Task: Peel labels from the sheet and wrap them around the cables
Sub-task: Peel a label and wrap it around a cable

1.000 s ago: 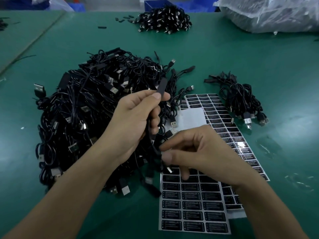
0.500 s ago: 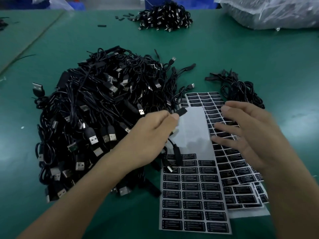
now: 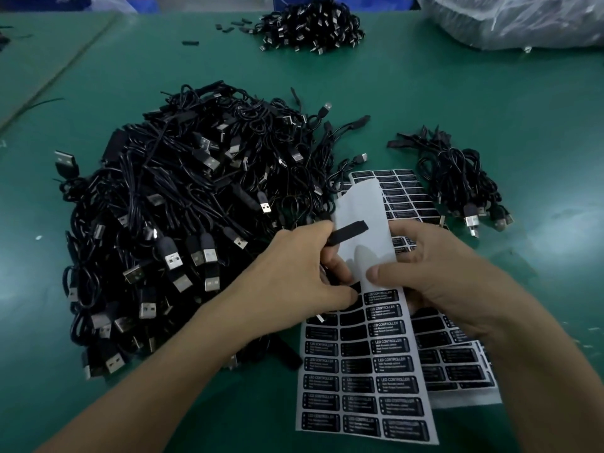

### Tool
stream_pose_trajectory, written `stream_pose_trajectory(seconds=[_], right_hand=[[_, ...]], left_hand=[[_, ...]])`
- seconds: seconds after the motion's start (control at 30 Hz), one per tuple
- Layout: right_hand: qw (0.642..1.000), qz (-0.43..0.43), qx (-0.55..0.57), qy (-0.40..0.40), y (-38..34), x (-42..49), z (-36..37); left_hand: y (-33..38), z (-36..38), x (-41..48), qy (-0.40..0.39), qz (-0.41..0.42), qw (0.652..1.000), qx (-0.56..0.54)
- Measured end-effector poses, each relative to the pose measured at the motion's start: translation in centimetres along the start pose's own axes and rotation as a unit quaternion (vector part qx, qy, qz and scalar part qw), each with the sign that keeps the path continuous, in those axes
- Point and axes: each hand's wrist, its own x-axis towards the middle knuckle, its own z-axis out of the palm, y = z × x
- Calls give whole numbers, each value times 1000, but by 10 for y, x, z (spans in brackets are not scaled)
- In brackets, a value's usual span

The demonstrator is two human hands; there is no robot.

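I log the left hand (image 3: 294,276) pinching one black cable module (image 3: 348,232), long axis crosswise, free end pointing right across the label sheet (image 3: 359,371). The right hand (image 3: 434,269) pinches that sheet, lengthwise away from me. Two sheets: the second sheet (image 3: 457,364) lies on the bench (image 3: 490,103). Three cable piles: big heap (image 3: 183,223), small bunch (image 3: 457,178), far pile (image 3: 310,27).

The black labels (image 3: 381,295) on the front label sheet (image 3: 359,374) each carry the white heading "LED CONTROLLER". Under it run smaller white lines, too blurred to read. The second sheet (image 3: 457,364), lying beneath it toward the right near edge of the surface (image 3: 490,109), bears similar print that cannot be made out.
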Motion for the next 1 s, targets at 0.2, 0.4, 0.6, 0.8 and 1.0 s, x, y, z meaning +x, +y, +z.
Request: stream_pose_trajectory(seconds=[0.2,0.4,0.6,0.8,1.0], right_hand=[[1000,-13,-17,16,0,0,5],[999,-20,-14,28,2,3,7],[999,-12,17,24,1,1,11],[999,-7,33,20,-2,-2,13],[999,-8,35,26,-2,-2,13]], left_hand=[[1,1,0,7,-6,1000,6],[1,1,1,4,-23,999,-39],[-2,5,3,13,-39,998,-50],[-6,5,5,12,-37,998,-46],[-9,6,6,12,-31,998,-51]])
